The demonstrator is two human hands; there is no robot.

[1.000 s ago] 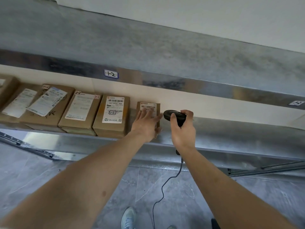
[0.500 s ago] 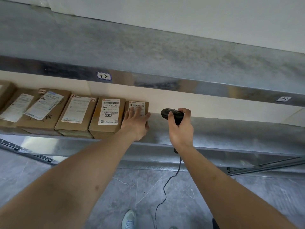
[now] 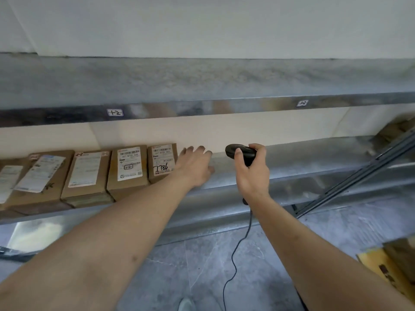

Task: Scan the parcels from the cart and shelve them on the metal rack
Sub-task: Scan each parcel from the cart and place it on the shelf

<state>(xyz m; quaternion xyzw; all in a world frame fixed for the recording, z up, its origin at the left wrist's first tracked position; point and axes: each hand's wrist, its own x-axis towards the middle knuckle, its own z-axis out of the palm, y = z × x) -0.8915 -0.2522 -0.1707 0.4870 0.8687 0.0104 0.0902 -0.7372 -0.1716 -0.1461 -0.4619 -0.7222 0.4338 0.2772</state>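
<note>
A small brown parcel [image 3: 162,162] with a white label marked 7786 lies flat on the metal rack shelf [image 3: 303,158], last in a row of several cardboard parcels [image 3: 128,169]. My left hand [image 3: 195,167] hovers just right of it, fingers spread, holding nothing. My right hand [image 3: 251,173] grips a black corded barcode scanner [image 3: 239,151] over the bare shelf, head pointing left.
An upper shelf edge [image 3: 202,108] carries tags 1-2 [image 3: 115,112] and another at the right. The scanner's cable [image 3: 235,254] hangs to the grey floor. A diagonal rack brace [image 3: 359,173] crosses at right. Cardboard boxes [image 3: 386,268] sit at the lower right.
My left hand slid the small parcel left against the row, then lifted off it to the right. The view shifted right; my right hand kept the scanner.
</note>
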